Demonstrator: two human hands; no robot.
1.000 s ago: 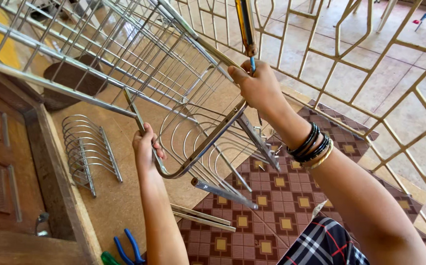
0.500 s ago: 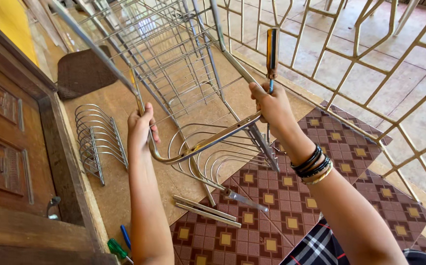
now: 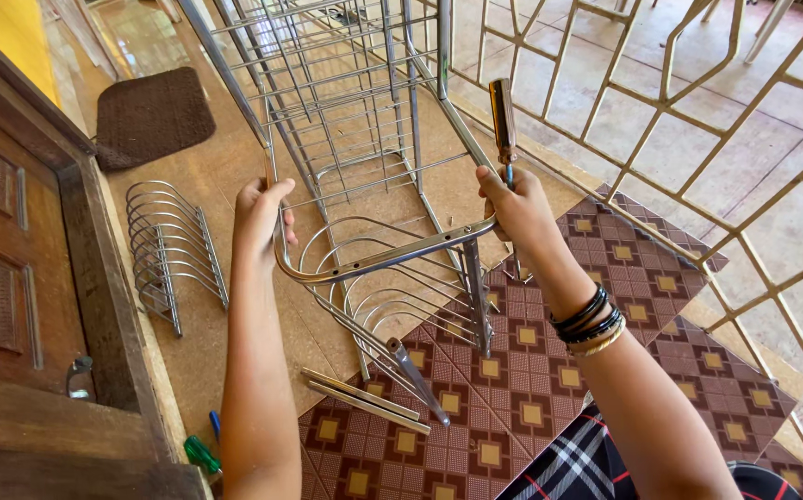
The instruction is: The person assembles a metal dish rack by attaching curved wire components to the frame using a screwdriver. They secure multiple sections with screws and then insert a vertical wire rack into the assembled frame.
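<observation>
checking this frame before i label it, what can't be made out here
- Head view: the screwdriver tip is hidden inside the right hand.
- The far end of the wire rack is cut off by the top edge.
- The green-handled tool is partly hidden behind the left forearm and the wooden ledge.
- The left hand fingertips wrap behind the rack's tube, unseen.

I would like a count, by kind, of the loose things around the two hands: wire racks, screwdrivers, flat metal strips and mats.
Wire racks: 2 (big rack frame gripped by left hand and right hand; small curved rack on floor)
Screwdrivers: 2 (brown-handled screwdriver in right hand; green-handled screwdriver)
Flat metal strips: 2
Mats: 1 (brown mat)
Total: 7
</observation>
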